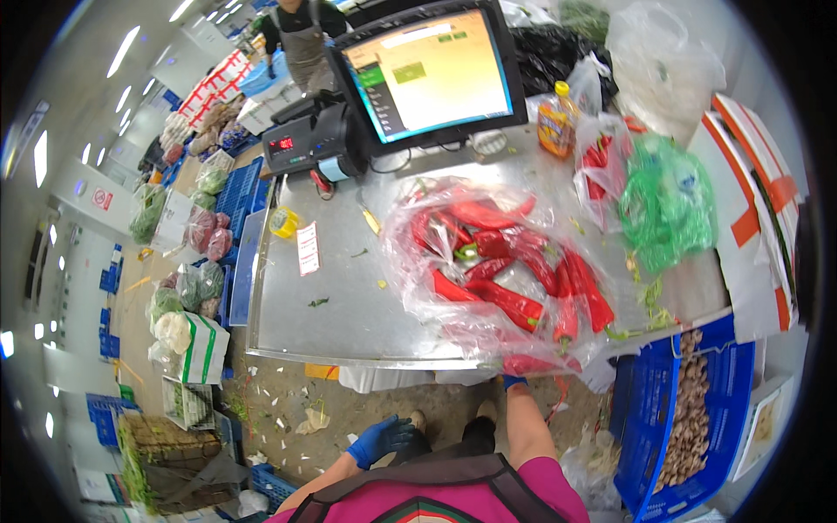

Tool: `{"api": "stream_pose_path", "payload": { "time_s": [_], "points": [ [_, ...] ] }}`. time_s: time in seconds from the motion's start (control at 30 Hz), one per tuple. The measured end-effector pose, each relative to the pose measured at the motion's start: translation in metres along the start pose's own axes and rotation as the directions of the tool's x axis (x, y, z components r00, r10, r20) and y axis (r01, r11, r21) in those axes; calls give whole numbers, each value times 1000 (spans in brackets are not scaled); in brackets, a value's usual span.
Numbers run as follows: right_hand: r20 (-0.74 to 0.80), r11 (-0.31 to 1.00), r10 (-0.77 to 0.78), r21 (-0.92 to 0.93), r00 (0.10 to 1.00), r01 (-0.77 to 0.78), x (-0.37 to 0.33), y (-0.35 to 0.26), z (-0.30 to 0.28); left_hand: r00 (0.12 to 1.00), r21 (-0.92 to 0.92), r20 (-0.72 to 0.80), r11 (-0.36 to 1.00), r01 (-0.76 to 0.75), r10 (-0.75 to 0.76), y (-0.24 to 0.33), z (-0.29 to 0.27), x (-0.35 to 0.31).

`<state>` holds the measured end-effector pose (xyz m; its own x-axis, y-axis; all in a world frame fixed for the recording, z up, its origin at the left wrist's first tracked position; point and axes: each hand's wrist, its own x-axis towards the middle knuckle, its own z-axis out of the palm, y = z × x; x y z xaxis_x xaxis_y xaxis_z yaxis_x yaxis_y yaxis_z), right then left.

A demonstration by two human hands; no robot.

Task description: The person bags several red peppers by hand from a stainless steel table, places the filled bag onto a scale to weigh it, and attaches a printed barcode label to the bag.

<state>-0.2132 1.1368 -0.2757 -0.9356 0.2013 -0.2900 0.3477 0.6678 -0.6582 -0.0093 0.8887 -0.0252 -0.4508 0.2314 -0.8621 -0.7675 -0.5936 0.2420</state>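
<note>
Long red peppers (504,302) lie in a clear plastic bag (403,277) spread wide on the metal table (336,336). Part of the bag, with a pepper in it, hangs over the front edge. My right hand (514,381), in a blue glove, is just below that overhang; the bag hides its fingers, so I cannot see whether it grips anything. Away from the table, my left hand (384,438), also blue-gloved, hangs low over the floor with its fingers stretched out and nothing in it.
Behind the peppers stand a monitor (432,74) and a label printer (316,144). A yellow tape roll (283,221) and a label strip (308,249) lie left. To the right are a drink bottle (558,122), green bag (670,205) and blue crate (649,436). A person (305,39) stands beyond.
</note>
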Motion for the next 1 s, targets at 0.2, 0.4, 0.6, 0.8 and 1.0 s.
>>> {"api": "stream_pose_path", "payload": {
  "time_s": [0.2,0.4,0.6,0.8,1.0],
  "points": [
    [63,1000,10,-2,998,-10,18,1,5,997,-32,7,996,-80,80,2,-5,-5],
    [75,875,-135,476,988,83,-49,32,31,998,-179,-48,982,-56,48,-29,-44,-5],
    [11,959,-277,-59,961,277,-78,29,10,996,-206,32,975,86,-81,-29,-37,5],
    [-22,961,-116,249,993,118,-132,-16,-35,991,-76,132,997,3,7,-13,-60,7],
    [323,996,-89,60,942,73,-263,-91,-66,978,135,192,985,-105,78,-3,-71,-9]
  ]
}}
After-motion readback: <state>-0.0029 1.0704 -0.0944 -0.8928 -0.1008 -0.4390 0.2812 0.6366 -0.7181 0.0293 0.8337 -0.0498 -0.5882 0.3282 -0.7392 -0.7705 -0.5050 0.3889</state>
